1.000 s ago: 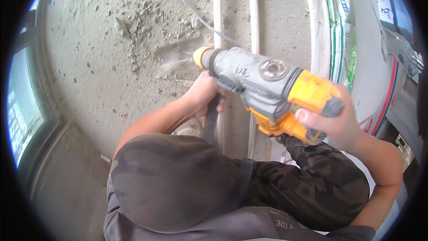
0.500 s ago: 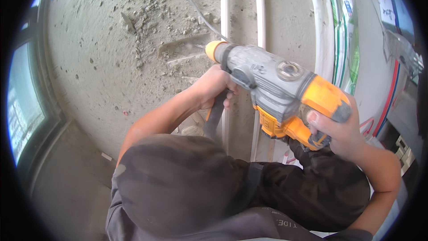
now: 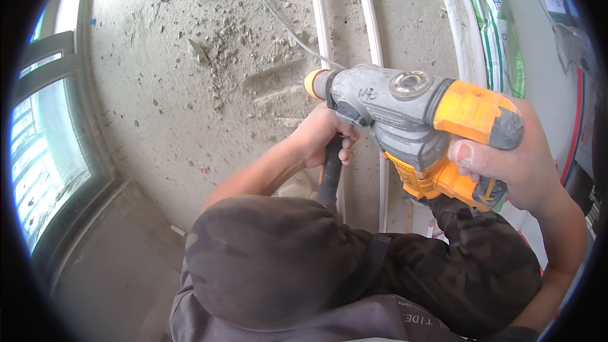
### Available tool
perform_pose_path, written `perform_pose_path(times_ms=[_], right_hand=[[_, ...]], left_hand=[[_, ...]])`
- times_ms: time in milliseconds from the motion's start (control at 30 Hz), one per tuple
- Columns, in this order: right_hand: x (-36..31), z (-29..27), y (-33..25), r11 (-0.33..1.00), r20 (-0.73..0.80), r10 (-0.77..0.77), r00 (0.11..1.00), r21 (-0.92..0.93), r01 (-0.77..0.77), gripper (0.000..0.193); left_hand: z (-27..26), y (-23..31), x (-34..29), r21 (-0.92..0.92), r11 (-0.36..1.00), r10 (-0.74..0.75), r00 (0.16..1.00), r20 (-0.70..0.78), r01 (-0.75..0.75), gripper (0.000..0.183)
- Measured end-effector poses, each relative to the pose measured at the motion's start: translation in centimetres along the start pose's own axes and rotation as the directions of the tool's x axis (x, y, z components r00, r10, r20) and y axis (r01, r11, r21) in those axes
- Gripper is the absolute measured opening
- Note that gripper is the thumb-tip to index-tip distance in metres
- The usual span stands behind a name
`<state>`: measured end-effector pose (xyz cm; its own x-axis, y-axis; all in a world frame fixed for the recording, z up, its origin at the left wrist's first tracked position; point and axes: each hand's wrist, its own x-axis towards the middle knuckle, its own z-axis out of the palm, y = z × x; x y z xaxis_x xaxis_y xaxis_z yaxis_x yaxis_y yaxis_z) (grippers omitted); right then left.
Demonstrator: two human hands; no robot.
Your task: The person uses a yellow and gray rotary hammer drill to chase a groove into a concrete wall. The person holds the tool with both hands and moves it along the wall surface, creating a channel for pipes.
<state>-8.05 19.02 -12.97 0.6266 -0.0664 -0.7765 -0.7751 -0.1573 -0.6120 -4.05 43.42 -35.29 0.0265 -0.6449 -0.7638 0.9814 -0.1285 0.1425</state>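
Note:
I hold a grey and orange rotary hammer (image 3: pixel 405 109) in both hands, its nose to the left and its rear to the right. My left hand (image 3: pixel 326 134) is closed around the black side handle (image 3: pixel 330 171) just below the nose; the handle's lower end shows under my fingers. At the right, my right hand (image 3: pixel 516 161) grips the orange rear handle, with dust on the thumb. Whether a bit sits in the nose cannot be seen. Just left of the nose, a shallow rectangular recess (image 3: pixel 275 81) is cut in the rough grey concrete.
Broken concrete rubble (image 3: pixel 221 47) lies beyond my left arm. A grey cable (image 3: pixel 273 12) loops towards the hammer. Two white strips (image 3: pixel 362 0) run under the tool. Plastic-wrapped packages (image 3: pixel 500 31) line the right side, and a framed window (image 3: pixel 54 158) is at the left.
The view has shifted, so most things sit further right. The hammer's rear end has swung up in the picture, leaving the tool more level. Both hands keep their grip.

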Motion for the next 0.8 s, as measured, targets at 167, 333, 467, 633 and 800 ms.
perform_pose_path(times_ms=[167, 333, 467, 633, 800], right_hand=[[2.2, 0.6, -2.7, 0.996, 0.020, 0.065, 0.998, -0.069, -0.063, 0.034], [5.6, -0.4, -5.1, 0.980, 0.052, -0.022, 0.998, -0.196, 0.032, 0.034], [6.9, -0.7, -4.2, 0.985, 0.035, 0.000, 0.999, -0.173, 0.006, 0.033], [7.2, -1.5, -2.8, 1.000, 0.119, -0.020, 0.993, -0.007, 0.021, 0.028], [6.1, -3.6, 2.1, 0.989, 0.159, -0.133, 0.978, -0.048, 0.142, 0.029]], left_hand=[[-2.0, 0.6, 0.0, -0.083, 0.996, -0.017, 0.999, 0.048, 0.021, 0.005], [-2.0, 2.5, 0.8, -0.152, 0.988, -0.008, 0.997, 0.071, 0.019, 0.005], [-2.7, 2.4, 1.3, -0.128, 0.991, -0.020, 0.998, 0.062, 0.028, 0.004], [-3.3, 2.2, 1.4, -0.117, 0.993, -0.016, 0.999, 0.034, 0.019, 0.005], [-1.1, 0.1, 1.1, -0.043, 0.985, 0.162, 0.977, -0.138, -0.170, 0.012]])
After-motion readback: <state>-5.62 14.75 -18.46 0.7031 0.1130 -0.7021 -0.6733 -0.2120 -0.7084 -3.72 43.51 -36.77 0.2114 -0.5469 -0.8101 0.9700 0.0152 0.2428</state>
